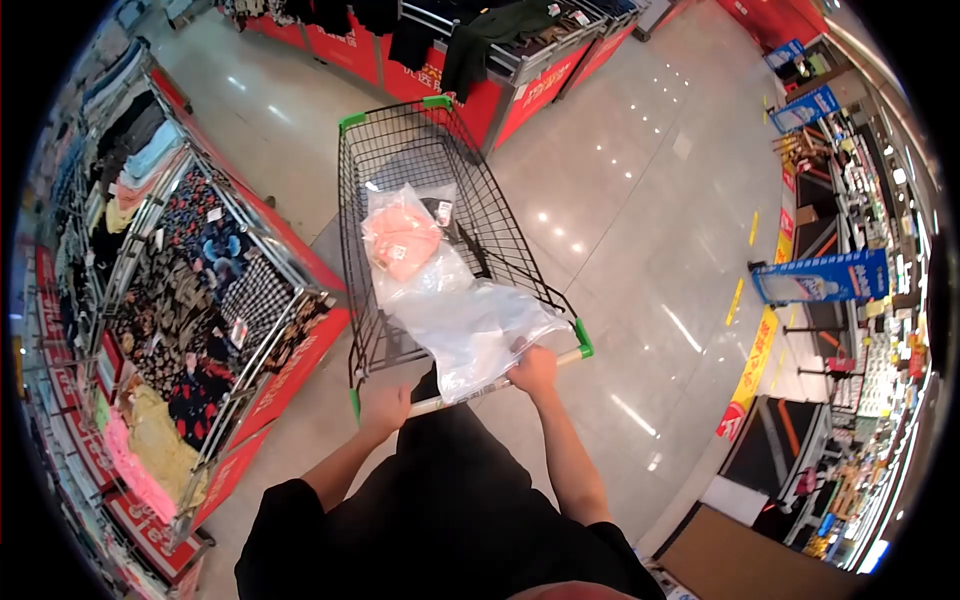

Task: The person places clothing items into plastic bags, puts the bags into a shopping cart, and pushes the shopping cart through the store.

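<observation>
While left hand [384,410] at seven o'clock and right hand [533,368] at five curl fingers round cart handle [428,405] — right touching translucent bag [480,330] — bagged pink item [402,240] lies in cart [495,225] towards eleven; clothing table [275,385] at nine.

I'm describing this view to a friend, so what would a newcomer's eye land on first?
Probably the black wire shopping cart in the middle, left hand and right hand on its handle, a pink item bagged inside. Next, the patterned clothes piled at left and a blue sign at right.
</observation>
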Available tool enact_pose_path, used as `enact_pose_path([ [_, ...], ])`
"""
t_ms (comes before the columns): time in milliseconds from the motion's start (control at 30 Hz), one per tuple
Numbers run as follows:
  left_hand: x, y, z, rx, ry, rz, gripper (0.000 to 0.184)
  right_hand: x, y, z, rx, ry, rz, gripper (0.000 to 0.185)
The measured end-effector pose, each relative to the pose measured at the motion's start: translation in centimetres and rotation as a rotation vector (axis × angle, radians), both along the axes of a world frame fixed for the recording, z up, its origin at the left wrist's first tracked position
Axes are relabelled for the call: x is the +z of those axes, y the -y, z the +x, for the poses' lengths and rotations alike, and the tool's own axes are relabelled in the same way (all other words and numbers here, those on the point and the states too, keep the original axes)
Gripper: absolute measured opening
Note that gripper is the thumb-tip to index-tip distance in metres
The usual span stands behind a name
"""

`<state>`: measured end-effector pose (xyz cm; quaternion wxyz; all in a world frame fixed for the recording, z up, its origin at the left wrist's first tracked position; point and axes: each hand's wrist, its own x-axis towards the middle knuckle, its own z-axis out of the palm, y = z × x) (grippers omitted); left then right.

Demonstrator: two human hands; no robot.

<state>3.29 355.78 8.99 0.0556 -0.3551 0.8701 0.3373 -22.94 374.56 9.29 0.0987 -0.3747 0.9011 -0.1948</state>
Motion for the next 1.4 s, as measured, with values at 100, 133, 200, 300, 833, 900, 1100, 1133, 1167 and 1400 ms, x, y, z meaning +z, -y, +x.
enact_pose_path([
  [100,0.5,1.7,-4.0,0.009,-0.047,-0.085,0.049,0.6,3.5,-4.7,0.035,-0.002,0.068,0.027],
  [133,-0.2,2.4,-5.0,0.017,0.053,-0.054,0.049,0.7,4.1,-5.9,0.066,-0.001,0.096,0.027],
  [200,1.2,3.9,-7.8,0.052,0.004,-0.033,0.05,0.4,6.6,-9.6,0.127,0.009,0.133,0.029],
  [300,1.8,6.5,-11.0,0.11,-0.052,-0.004,0.051,0.8,10.4,-13.9,0.164,0.026,0.244,0.033],
  [833,0.0,25.1,-23.8,0.458,0.105,0.074,0.046,-0.8,31.6,-27.5,0.332,-0.109,0.052,0.029],
  [900,0.7,28.1,-25.1,0.482,0.09,0.057,0.046,-0.8,35.1,-29.1,0.372,-0.096,0.056,0.029],
  [1100,1.9,37.6,-29.2,0.561,0.096,-0.115,0.045,-0.2,47.0,-33.4,0.45,-0.076,0.101,0.03],
  [1133,1.9,39.0,-29.7,0.6,0.093,-0.106,0.045,-0.1,48.9,-33.9,0.455,-0.061,0.119,0.03],
  [1167,1.7,40.5,-30.3,0.62,0.099,-0.103,0.045,0.1,50.9,-34.5,0.476,-0.058,0.12,0.03],
  [1400,2.3,52.8,-32.4,0.699,0.085,-0.111,0.045,0.1,64.9,-36.9,0.549,-0.057,0.167,0.03],
])
